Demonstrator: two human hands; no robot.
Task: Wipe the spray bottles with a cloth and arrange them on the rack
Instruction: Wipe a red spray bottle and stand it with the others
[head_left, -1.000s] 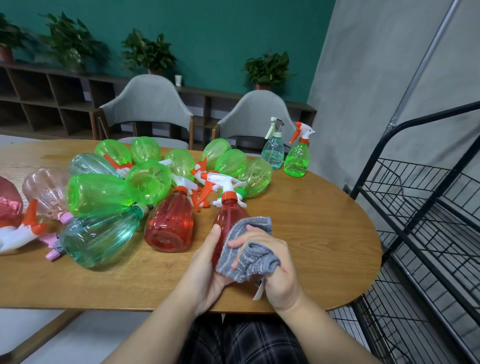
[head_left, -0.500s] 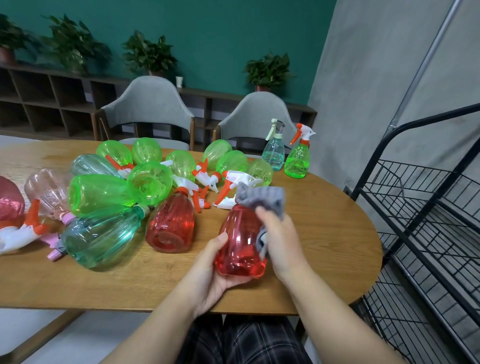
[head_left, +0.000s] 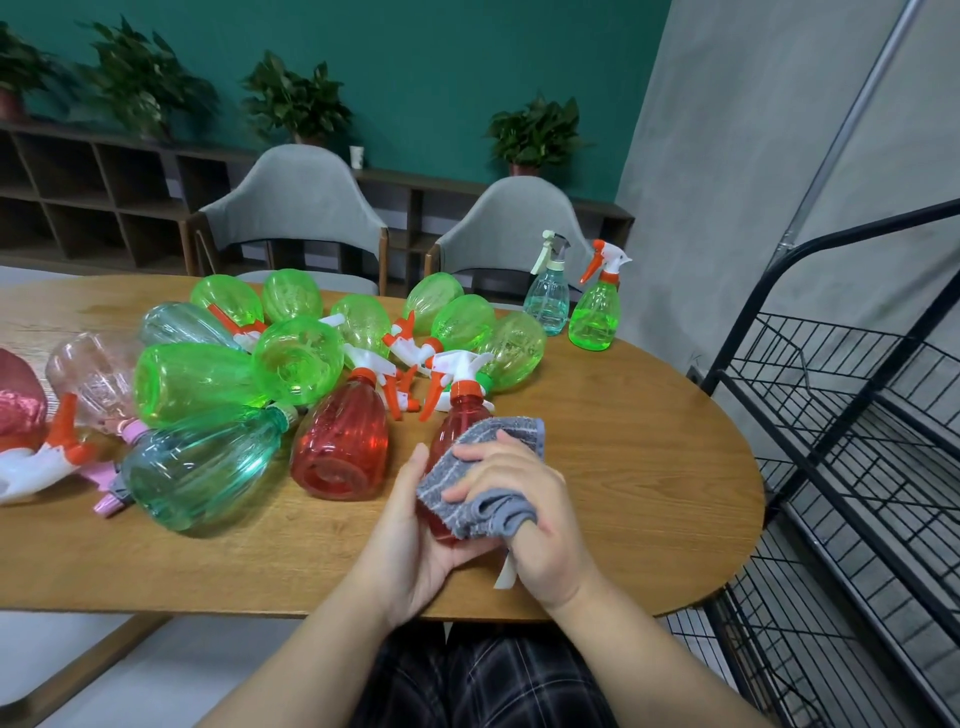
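My left hand (head_left: 415, 525) grips the base of a red spray bottle (head_left: 460, 421) with an orange collar and white trigger, held above the near edge of the wooden table (head_left: 649, 467). A grey striped cloth (head_left: 480, 475) covers most of the bottle's body, and my right hand (head_left: 524, 514) holds that cloth against it. Many green, teal, red and pink spray bottles lie on their sides on the table's left half, among them a second red bottle (head_left: 343, 441) and a large teal bottle (head_left: 202, 467). The black wire rack (head_left: 852, 405) stands at the right.
Two upright bottles, a teal one (head_left: 548, 291) and a green one (head_left: 597, 306), stand at the table's far right edge. Two grey chairs (head_left: 296, 208) sit behind the table. A metal pole runs up the grey wall beside the rack.
The cloth and my right hand have slid from the bottle's neck back down over its body, toward me. My left hand keeps holding the base.
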